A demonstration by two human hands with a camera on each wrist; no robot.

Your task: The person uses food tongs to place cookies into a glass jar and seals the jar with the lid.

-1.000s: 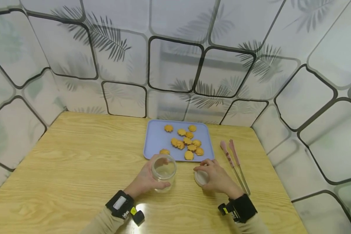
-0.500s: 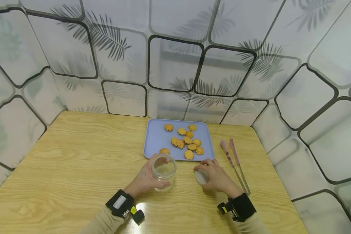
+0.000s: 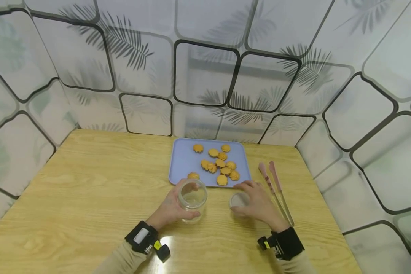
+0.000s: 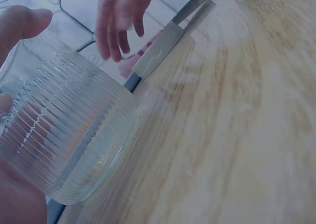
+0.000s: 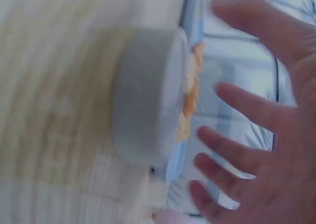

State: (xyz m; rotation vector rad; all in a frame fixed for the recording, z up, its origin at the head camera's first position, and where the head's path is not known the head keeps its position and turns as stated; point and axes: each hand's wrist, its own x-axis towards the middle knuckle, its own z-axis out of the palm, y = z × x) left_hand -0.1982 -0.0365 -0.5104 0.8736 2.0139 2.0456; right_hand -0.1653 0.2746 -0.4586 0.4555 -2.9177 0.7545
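Note:
My left hand [image 3: 171,207] grips a clear glass jar [image 3: 193,198] around its side, its open mouth facing up. In the left wrist view the ribbed wall of the jar [image 4: 69,120] stands on the tabletop. A round whitish lid [image 3: 237,200] lies on the table to the right of the jar. My right hand [image 3: 260,203] hovers over this lid. In the right wrist view its fingers are spread, with a gap between them and the lid [image 5: 143,95]. Part of the lid is hidden behind my right hand in the head view.
Behind the hands lies a blue tray [image 3: 183,152] bearing several golden cookies [image 3: 220,163]. Tongs [image 3: 275,190] with pink ends rest right of my right hand. Patterned fabric walls [image 3: 205,72] border the wooden table [image 3: 99,182] at the back and sides.
My right hand has let go of the lid, lifting and spreading its fingers, and has moved slightly right. The left hand and the jar hold their place.

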